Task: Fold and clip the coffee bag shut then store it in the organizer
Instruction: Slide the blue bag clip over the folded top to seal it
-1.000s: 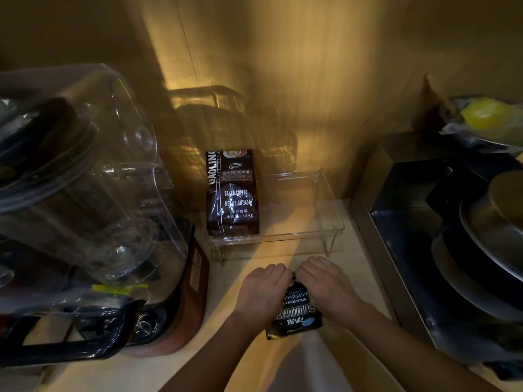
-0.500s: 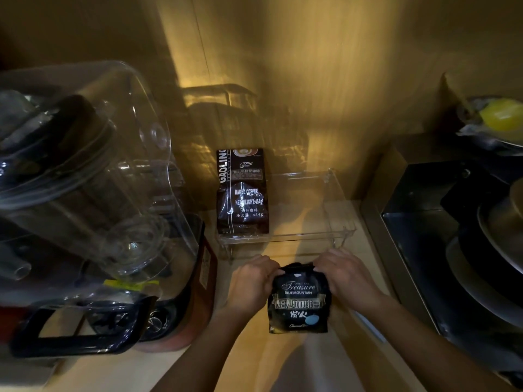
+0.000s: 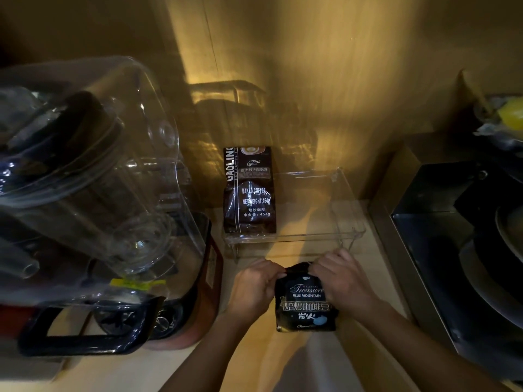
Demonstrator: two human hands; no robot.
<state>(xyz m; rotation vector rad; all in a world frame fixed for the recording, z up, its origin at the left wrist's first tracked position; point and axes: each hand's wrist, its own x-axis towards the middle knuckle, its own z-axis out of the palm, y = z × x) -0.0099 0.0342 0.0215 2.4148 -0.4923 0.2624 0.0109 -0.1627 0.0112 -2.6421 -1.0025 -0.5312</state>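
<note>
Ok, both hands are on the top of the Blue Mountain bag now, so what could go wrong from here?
1. No clip shows anywhere in view; once the left hand or right hand lets go to fetch one, the fold on the Blue Mountain bag may spring open.
2. The clear organizer already holds the Gaoling bag on its left; sliding the new bag in carelessly could topple it.

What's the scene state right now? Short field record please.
left hand: gripping the top left of the small black Blue Mountain coffee bag
right hand: gripping the bag's top right
bag top: bunched, no clip visible
clear plastic organizer: behind the bag, right part free
tall dark Gaolin coffee bag: upright in the organizer's left part
clear-jar blender: left of the hands
</note>
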